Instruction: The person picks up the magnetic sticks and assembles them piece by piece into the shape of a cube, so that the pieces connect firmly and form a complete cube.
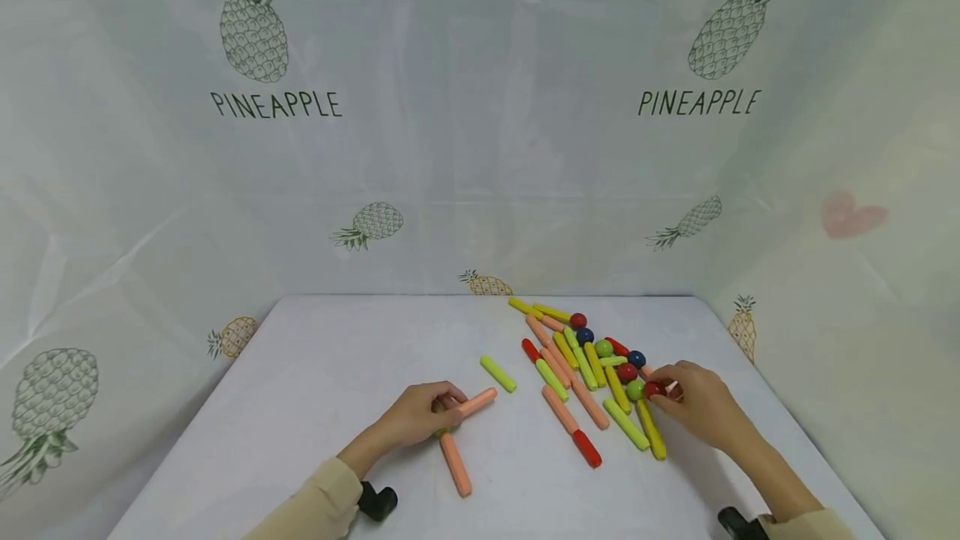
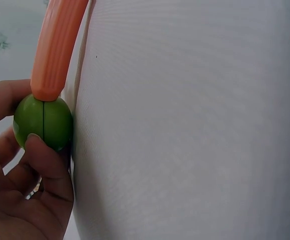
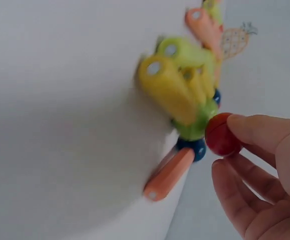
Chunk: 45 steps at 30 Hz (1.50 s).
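Note:
My left hand [image 1: 417,415] pinches a green ball [image 2: 43,125] between thumb and fingers, low over the white tabletop. Two orange rods meet that ball in the head view: one rod [image 1: 478,402] points up to the right, the other rod [image 1: 456,467] toward the front edge. At the right side of the pile, my right hand [image 1: 699,403] holds a red ball [image 3: 222,136] by thumb and fingertips. Beside this red ball sit a light green ball [image 1: 635,391] and a yellow rod [image 1: 651,430]. In the right wrist view, an orange rod [image 3: 169,176] lies against a dark blue ball [image 3: 199,150].
Several yellow, green, orange and red rods and balls spread over the right half of the table [image 1: 315,357]. Between hand and pile lies a lone green rod [image 1: 498,373]. An orange rod [image 1: 560,409] lies end to end with a red rod [image 1: 587,448]. Pineapple-print cloth [image 1: 480,157] surrounds the table.

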Tool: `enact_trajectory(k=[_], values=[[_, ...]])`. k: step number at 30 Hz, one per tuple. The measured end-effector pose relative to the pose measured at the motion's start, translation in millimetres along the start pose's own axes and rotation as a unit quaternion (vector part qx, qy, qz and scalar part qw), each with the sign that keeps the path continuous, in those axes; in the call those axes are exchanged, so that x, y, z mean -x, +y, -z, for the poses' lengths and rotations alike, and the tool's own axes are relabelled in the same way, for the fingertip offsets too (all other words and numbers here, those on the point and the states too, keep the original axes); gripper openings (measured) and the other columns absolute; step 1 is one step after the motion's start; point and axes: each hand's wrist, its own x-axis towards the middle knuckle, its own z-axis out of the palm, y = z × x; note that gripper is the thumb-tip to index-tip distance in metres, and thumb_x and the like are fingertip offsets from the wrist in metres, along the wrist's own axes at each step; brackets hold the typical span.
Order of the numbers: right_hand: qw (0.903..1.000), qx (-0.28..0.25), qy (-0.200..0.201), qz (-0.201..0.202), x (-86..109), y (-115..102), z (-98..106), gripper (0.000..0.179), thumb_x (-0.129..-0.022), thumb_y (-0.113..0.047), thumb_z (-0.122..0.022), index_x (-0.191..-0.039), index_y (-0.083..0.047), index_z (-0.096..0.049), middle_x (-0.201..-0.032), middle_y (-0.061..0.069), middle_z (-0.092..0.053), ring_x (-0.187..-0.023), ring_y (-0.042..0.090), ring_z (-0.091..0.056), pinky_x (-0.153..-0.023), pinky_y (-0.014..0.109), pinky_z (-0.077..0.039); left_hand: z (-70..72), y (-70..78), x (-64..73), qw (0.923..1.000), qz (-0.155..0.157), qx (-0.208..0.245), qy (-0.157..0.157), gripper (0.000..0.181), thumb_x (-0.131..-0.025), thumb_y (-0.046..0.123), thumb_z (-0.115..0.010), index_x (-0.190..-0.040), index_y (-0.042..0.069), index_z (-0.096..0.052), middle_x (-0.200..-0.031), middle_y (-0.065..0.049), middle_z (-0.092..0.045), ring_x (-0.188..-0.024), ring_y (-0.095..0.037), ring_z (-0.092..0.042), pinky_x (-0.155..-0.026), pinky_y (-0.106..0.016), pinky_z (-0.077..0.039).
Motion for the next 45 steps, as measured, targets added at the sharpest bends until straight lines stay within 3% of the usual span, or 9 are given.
enact_trajectory(k=[6, 11, 18, 29, 37, 45], values=[[0.9966, -0.08, -0.017, 0.005, -13.1, -42.7, -12.7, 0.029, -0.082, -0.015, -0.08, -0.109, -0.014, -0.072, -0.092, -0.006, -0.064, -0.076, 0.011, -0.057, -0.066, 0.021, -0.052, 0.3, 0.7, -1.1, 1.0, 0.004, 0.0, -0.001, 0.019, -0.091, 0.034, -0.07, -0.109, 0.028, -0.068, -0.09, 0.01, -0.063, -0.078, -0.011, -0.057, -0.065, -0.026, -0.047], [0.9857, -0.155, -0.057, 0.034, -24.2, -86.2, -43.7, 0.029, -0.085, -0.015, -0.078, -0.113, -0.015, -0.072, -0.099, -0.008, -0.066, -0.08, 0.009, -0.061, -0.069, 0.021, -0.053, 0.5, 0.3, 0.1, 0.9999, -0.002, 0.01, -0.005, 0.02, -0.09, 0.032, -0.071, -0.109, 0.026, -0.069, -0.089, 0.008, -0.063, -0.078, -0.013, -0.056, -0.064, -0.026, -0.047], [0.9777, -0.181, -0.072, 0.079, -42.7, -121.3, -87.0, 0.029, -0.087, -0.017, -0.076, -0.115, -0.011, -0.071, -0.103, -0.004, -0.066, -0.082, 0.005, -0.059, -0.074, 0.027, -0.054, 0.5, 1.3, 2.5, 0.9999, -0.007, -0.001, -0.008, 0.02, -0.091, 0.032, -0.069, -0.11, 0.025, -0.069, -0.088, 0.009, -0.063, -0.077, -0.012, -0.056, -0.064, -0.026, -0.047], [0.9755, -0.192, -0.089, 0.059, -57.0, -137.2, -111.8, 0.027, -0.089, -0.017, -0.073, -0.116, -0.011, -0.07, -0.106, -0.002, -0.067, -0.088, 0.011, -0.063, -0.076, 0.024, -0.053, 0.6, 1.2, 2.4, 0.9999, -0.012, -0.002, -0.009, 0.019, -0.091, 0.031, -0.07, -0.109, 0.025, -0.069, -0.088, 0.011, -0.063, -0.077, -0.011, -0.057, -0.064, -0.026, -0.047], [0.9776, -0.191, -0.07, 0.053, -62.7, -139.0, -124.5, 0.028, -0.089, -0.018, -0.074, -0.116, -0.012, -0.07, -0.109, -0.003, -0.067, -0.089, 0.01, -0.064, -0.077, 0.027, -0.054, 0.5, 1.7, 3.8, 0.9998, -0.017, 0.003, -0.01, 0.019, -0.09, 0.028, -0.071, -0.108, 0.021, -0.069, -0.087, 0.009, -0.064, -0.074, -0.011, -0.056, -0.061, -0.024, -0.046], [0.9755, -0.212, -0.059, 0.013, -62.4, -140.0, -126.3, 0.026, -0.086, -0.02, -0.076, -0.111, -0.013, -0.07, -0.101, -0.004, -0.069, -0.084, 0.011, -0.065, -0.07, 0.025, -0.054, 0.4, 1.9, 3.4, 0.9998, -0.017, -0.002, -0.008, 0.019, -0.091, 0.029, -0.07, -0.108, 0.02, -0.069, -0.086, 0.008, -0.063, -0.074, -0.012, -0.055, -0.061, -0.024, -0.045]])
